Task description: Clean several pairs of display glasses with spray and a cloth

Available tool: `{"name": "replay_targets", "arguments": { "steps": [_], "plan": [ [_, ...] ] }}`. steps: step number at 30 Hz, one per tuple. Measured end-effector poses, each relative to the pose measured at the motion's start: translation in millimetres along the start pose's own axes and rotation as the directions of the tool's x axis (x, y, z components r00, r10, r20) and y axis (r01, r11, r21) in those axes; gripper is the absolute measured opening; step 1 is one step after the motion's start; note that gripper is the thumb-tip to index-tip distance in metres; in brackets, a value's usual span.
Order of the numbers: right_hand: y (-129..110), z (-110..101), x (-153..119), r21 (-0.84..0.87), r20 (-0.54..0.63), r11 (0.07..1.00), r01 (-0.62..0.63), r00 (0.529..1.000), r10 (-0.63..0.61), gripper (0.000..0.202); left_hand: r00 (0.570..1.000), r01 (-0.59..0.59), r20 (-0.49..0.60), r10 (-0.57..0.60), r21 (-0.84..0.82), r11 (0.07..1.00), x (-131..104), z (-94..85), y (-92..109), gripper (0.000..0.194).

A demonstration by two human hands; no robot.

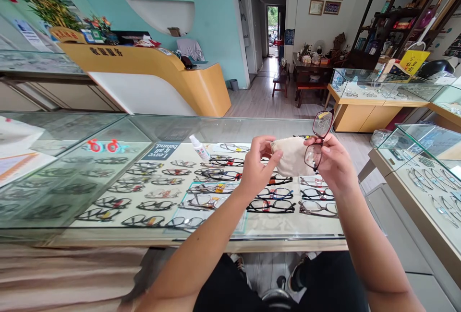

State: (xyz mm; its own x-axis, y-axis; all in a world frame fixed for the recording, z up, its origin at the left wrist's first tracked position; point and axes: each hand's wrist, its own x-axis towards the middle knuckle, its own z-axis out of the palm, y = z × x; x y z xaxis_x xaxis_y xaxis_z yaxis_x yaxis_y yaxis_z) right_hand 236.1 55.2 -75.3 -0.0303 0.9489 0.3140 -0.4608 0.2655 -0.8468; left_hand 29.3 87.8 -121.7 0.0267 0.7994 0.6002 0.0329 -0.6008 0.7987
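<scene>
My left hand (pixel 262 162) grips a cream-coloured cloth (pixel 290 156) between thumb and fingers, above the glass display counter. A pair of dark red eyeglasses (pixel 322 124) is in my right hand (pixel 334 161), its fingers closed around the frame near the bridge. The glasses are turned on end, one lens above the other. The lower lens lies against the cloth's right edge or just in front of it; I cannot tell which. Below both hands, rows of eyeglasses (pixel 272 205) rest inside the counter. A white spray bottle (pixel 199 147) stands left of my left hand.
The glass counter (pixel 216 241) runs across in front of me. Red toy-like glasses (pixel 103 146) and papers (pixel 16 158) are to the left. Another glass showcase (pixel 428 177) is close on the right. A yellow reception desk (pixel 144 69) stands beyond. My legs are beneath the counter edge.
</scene>
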Motion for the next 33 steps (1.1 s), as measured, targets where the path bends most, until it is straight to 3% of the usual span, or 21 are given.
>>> {"name": "replay_targets", "arguments": {
  "steps": [2, 5, 11, 16, 24, 33],
  "plan": [
    [-1, -2, -1, -0.04, 0.01, 0.999, 0.025, 1.0, -0.024, 0.031, 0.997, -0.055, 0.064, 0.05, 0.081, 0.995, -1, -1.8, 0, 0.029],
    [-3, -6, -2, -0.088, 0.03, 0.995, 0.052, 0.998, -0.049, 0.03, 0.993, -0.041, 0.116, 0.029, 0.105, 0.994, -1, -2.4, 2, 0.026],
    [-8, -8, -2, -0.094, 0.04, 0.994, 0.059, 0.998, -0.056, 0.033, 0.99, -0.025, 0.139, 0.004, 0.144, 0.989, -1, -2.0, 7, 0.018],
    [-6, -8, -3, -0.149, 0.118, 0.989, 0.011, 0.993, 0.007, 0.035, 0.984, -0.06, 0.174, 0.036, 0.137, 0.989, 1, -2.1, 10, 0.018],
    [-9, -5, -3, -0.178, 0.1, 0.983, -0.032, 0.994, 0.051, 0.036, 0.998, 0.045, 0.042, -0.044, -0.012, 0.999, 1, -1.9, 12, 0.035],
    [-5, -3, -4, -0.146, 0.151, 0.989, -0.04, 0.987, 0.062, 0.029, 0.992, 0.126, 0.001, -0.127, -0.127, 0.984, 3, -2.6, 17, 0.044]
  ]
}}
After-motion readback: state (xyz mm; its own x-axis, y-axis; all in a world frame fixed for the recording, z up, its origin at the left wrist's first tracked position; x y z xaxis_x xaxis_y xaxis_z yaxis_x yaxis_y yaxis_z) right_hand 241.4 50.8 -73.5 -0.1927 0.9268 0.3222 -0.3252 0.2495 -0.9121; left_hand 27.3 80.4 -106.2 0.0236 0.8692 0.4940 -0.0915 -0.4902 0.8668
